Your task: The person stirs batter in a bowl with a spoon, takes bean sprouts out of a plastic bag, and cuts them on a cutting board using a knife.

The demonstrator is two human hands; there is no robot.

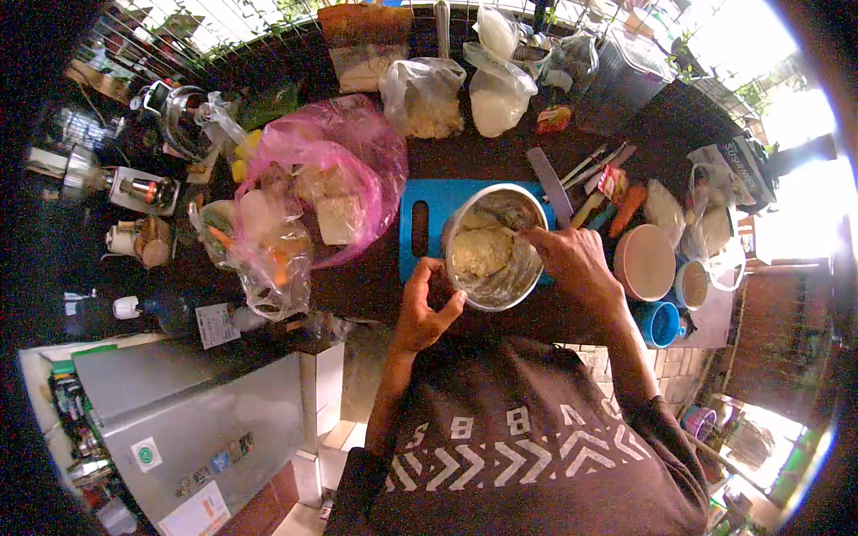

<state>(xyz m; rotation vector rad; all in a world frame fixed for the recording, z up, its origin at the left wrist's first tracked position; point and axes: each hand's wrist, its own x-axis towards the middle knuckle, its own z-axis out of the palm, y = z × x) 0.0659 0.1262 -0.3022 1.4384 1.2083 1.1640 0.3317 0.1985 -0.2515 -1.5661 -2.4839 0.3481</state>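
A metal mixing bowl (496,299) tilts toward me over a blue cutting board (416,192). Pale, lumpy dough (480,250) lies in it, and smears of the same stuff coat the inner wall. My left hand (427,308) grips the bowl's near left side, thumb at the rim and fingers around the outside. At the bowl's right rim, my right hand (572,259) is closed, its fingertips reaching inside beside the dough. Whatever it holds is mostly hidden by the fingers, and I cannot make it out.
Right of the board lie a grey flat blade (550,183), a carrot (628,210), a pink round container (644,262) and a blue cup (657,323). A pink plastic bag (380,143) and clear bags (277,286) crowd the left. More bags (423,96) line the back.
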